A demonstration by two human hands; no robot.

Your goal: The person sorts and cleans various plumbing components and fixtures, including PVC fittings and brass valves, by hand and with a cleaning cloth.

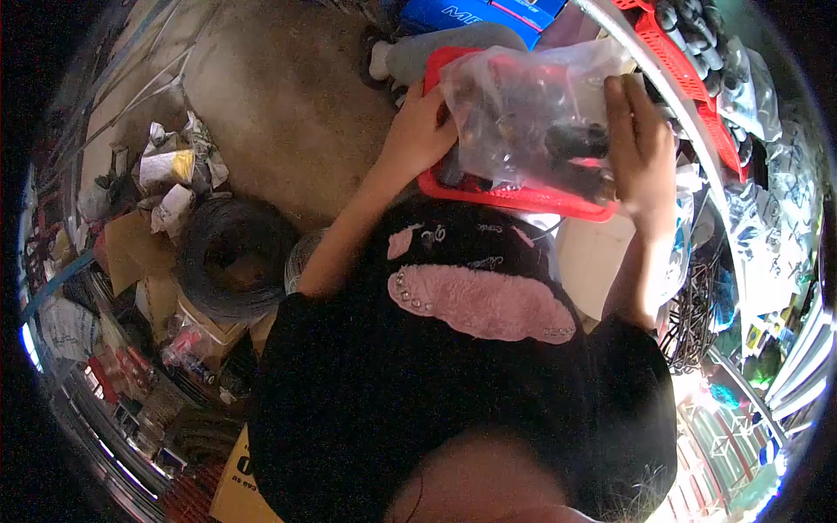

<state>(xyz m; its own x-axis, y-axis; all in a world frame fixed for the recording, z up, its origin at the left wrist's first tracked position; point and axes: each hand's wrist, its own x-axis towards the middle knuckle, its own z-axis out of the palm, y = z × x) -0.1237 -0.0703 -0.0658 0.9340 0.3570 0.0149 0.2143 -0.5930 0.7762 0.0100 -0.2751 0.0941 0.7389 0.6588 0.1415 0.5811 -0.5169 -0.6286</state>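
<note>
A clear plastic bag (501, 113) with dark pieces showing through it lies over a shallow red plastic basket (523, 200) in front of my body. My left hand (423, 131) is closed at the bag's left edge, by the basket's left rim, with its fingertips partly hidden. On the other side, my right hand (641, 152) grips the bag's right edge, its fingers bent over the plastic. More dark pieces sit in the basket beneath the bag; their kind is too blurred to tell.
Blue boxes (488, 16) stand beyond the basket. Red crates (667, 57) of dark pieces are at the upper right, behind a pale curved bar (697, 131). A coil of dark wire (235, 257) and crumpled paper (179, 166) lie on the left floor.
</note>
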